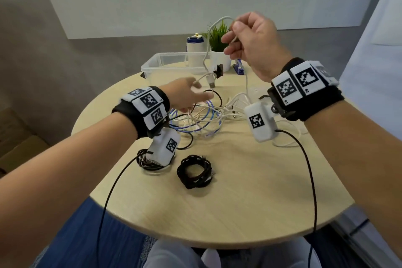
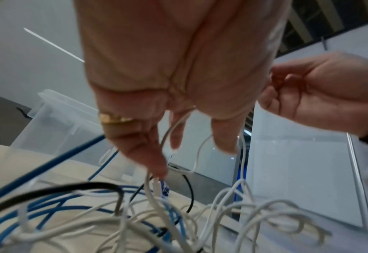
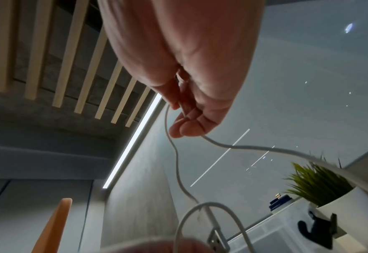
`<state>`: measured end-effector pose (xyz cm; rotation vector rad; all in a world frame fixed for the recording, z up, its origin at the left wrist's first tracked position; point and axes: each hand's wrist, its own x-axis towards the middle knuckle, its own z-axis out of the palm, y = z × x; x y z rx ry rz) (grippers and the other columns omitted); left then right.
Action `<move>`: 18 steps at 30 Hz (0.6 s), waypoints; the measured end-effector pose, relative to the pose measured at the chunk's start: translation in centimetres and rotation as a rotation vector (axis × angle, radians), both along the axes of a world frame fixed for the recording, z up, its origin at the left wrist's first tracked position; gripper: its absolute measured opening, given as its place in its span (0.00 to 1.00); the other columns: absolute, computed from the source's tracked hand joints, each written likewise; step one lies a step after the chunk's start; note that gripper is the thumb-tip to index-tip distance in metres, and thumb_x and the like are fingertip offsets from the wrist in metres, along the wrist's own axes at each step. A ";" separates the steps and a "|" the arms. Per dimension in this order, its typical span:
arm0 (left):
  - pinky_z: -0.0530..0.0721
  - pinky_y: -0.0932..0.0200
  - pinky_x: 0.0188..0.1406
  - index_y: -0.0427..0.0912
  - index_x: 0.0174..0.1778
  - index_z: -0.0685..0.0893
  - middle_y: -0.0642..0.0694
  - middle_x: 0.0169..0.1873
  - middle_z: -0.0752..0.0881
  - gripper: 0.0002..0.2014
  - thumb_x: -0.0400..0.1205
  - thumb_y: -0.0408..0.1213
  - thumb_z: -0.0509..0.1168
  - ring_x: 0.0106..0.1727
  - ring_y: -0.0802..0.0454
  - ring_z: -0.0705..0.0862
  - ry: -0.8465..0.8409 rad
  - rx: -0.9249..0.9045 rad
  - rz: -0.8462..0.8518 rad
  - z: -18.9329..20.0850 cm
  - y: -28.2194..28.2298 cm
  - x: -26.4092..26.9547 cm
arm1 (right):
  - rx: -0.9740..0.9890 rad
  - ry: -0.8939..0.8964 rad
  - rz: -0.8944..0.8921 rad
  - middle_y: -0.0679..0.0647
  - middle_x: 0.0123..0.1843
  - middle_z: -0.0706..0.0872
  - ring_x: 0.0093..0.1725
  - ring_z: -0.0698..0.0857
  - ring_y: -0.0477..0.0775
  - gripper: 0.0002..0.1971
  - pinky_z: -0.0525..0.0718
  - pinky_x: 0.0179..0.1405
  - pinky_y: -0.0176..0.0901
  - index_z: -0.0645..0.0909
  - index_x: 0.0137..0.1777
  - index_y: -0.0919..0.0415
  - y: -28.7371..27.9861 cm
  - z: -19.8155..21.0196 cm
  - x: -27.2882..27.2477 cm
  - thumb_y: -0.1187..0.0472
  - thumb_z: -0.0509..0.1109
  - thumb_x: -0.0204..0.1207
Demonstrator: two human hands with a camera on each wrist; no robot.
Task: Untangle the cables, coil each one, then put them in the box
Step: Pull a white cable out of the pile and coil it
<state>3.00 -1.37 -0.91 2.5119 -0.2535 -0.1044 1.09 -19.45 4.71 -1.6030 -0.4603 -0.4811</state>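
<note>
right hand holds the white usb cable high above the tangle; left hand waits low at its plug end

the right hand [image 1: 250, 43], raised with palm turned down, pinches the white usb cable [image 1: 208, 45], which hangs nearly vertical to its plug [image 1: 211, 81] just beside the left hand [image 1: 185, 93]. that hand is nearer the tangle [image 1: 206, 115] on the surface [image 1: 239, 180], fingers stretched, a strand between them, grip unclear. the clear box [image 1: 152, 65] stands beyond.

Box [image 1: 165, 69] behind tangle [image 1: 204, 116]; coil [image 1: 194, 171] in front.

No text can be read; square coded markers [image 1: 285, 90] stand on the wristbands [image 1: 326, 103].
</note>
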 end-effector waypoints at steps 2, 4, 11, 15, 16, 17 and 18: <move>0.85 0.54 0.45 0.50 0.66 0.75 0.47 0.47 0.85 0.33 0.71 0.65 0.68 0.44 0.48 0.86 -0.136 -0.168 -0.005 0.9 0.0 0.0 | -0.110 -0.026 -0.036 0.53 0.34 0.83 0.24 0.79 0.45 0.09 0.77 0.24 0.36 0.76 0.42 0.57 -0.5 -0.5 0.3 0.67 0.61 0.83; 0.81 0.55 0.46 0.52 0.64 0.77 0.50 0.44 0.83 0.25 0.75 0.59 0.68 0.42 0.51 0.82 -0.229 -0.317 -0.061 1.6 -0.1 -0.1 | -0.185 -0.028 -0.033 0.52 0.32 0.83 0.23 0.77 0.43 0.09 0.75 0.24 0.34 0.78 0.40 0.56 -0.7 -1.2 0.5 0.66 0.64 0.81; 0.81 0.62 0.33 0.48 0.45 0.80 0.47 0.36 0.84 0.04 0.84 0.40 0.63 0.31 0.55 0.82 -0.172 -0.398 -0.125 1.3 -1.3 -0.8 | -0.194 0.035 -0.041 0.56 0.34 0.87 0.25 0.82 0.47 0.08 0.80 0.24 0.38 0.77 0.40 0.58 -0.5 -1.8 0.3 0.66 0.64 0.81; 0.86 0.62 0.42 0.40 0.39 0.81 0.44 0.36 0.84 0.09 0.84 0.35 0.63 0.34 0.56 0.84 -0.135 -0.669 -0.098 1.6 -1.0 -0.9 | -0.371 0.116 -0.077 0.53 0.32 0.86 0.22 0.79 0.44 0.09 0.74 0.20 0.32 0.78 0.38 0.58 -1.1 -2.2 0.2 0.65 0.64 0.80; 0.86 0.63 0.43 0.39 0.39 0.83 0.44 0.36 0.84 0.09 0.85 0.35 0.62 0.35 0.56 0.84 -0.147 -0.714 -0.098 2.0 -1.0 -1.1 | -0.419 0.136 -0.079 0.52 0.32 0.86 0.22 0.78 0.42 0.09 0.73 0.20 0.29 0.79 0.39 0.58 -1.2 -2.4 0.1 0.64 0.65 0.80; 0.86 0.64 0.43 0.39 0.40 0.84 0.44 0.36 0.84 0.10 0.85 0.35 0.61 0.35 0.55 0.84 -0.167 -0.740 -0.092 2.3 -1.0 -1.3 | -0.458 0.152 -0.081 0.51 0.33 0.86 0.23 0.78 0.42 0.09 0.73 0.21 0.27 0.80 0.39 0.57 -1.3 -2.7 0.0 0.64 0.65 0.80; 0.85 0.64 0.42 0.39 0.41 0.84 0.44 0.35 0.83 0.10 0.85 0.36 0.61 0.36 0.55 0.82 -0.193 -0.756 -0.086 2.6 -1.0 -1.6 | -0.494 0.164 -0.081 0.51 0.33 0.87 0.24 0.78 0.41 0.09 0.73 0.22 0.26 0.81 0.39 0.57 -1.4 -2.9 0.0 0.63 0.65 0.81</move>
